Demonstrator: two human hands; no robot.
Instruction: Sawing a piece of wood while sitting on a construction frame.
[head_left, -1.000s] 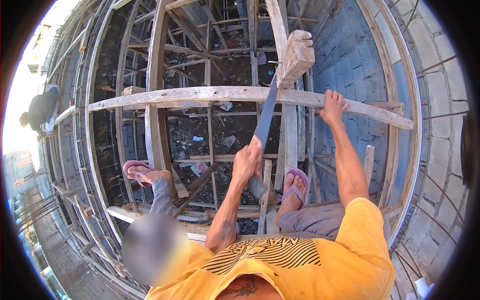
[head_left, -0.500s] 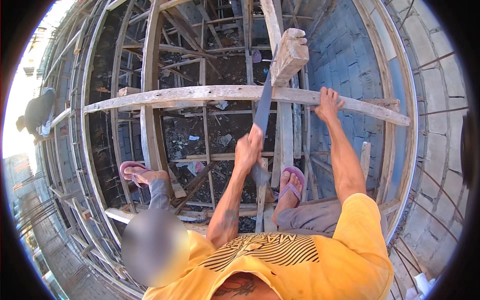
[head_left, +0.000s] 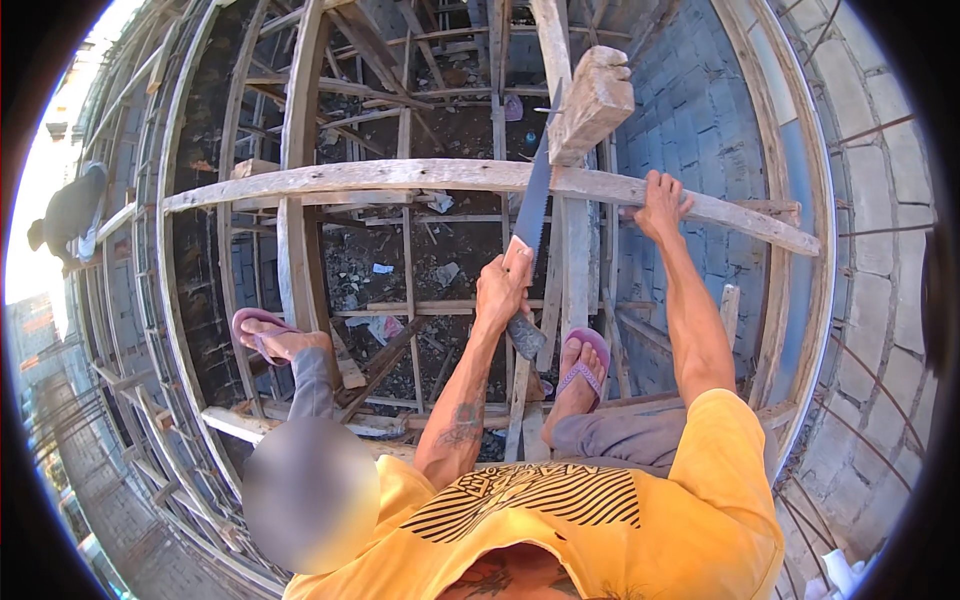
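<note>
My left hand (head_left: 503, 290) is closed round the dark handle of a hand saw (head_left: 536, 198). Its long blade slants away from me, across a horizontal wooden beam (head_left: 400, 177), with the toothed edge facing right. Beside the blade's far part, the rough, notched end of a thick timber (head_left: 597, 108) rises above the beam. Whether the teeth are biting into the timber is hard to make out. To the right, my right hand (head_left: 661, 206) grips the same beam, fingers over its top and the thumb side hidden.
My sandalled feet rest on timber framing, the right one in a purple flip-flop (head_left: 590, 365). Below lies dark ground with rubble. A grey block wall (head_left: 690, 150) stands right, with bare rebar (head_left: 880, 230) beyond. Another person (head_left: 75, 215) bends over at far left.
My left hand and the saw have shifted slightly forward, and the motion blur on the handle is gone. My right hand keeps its hold on the beam.
</note>
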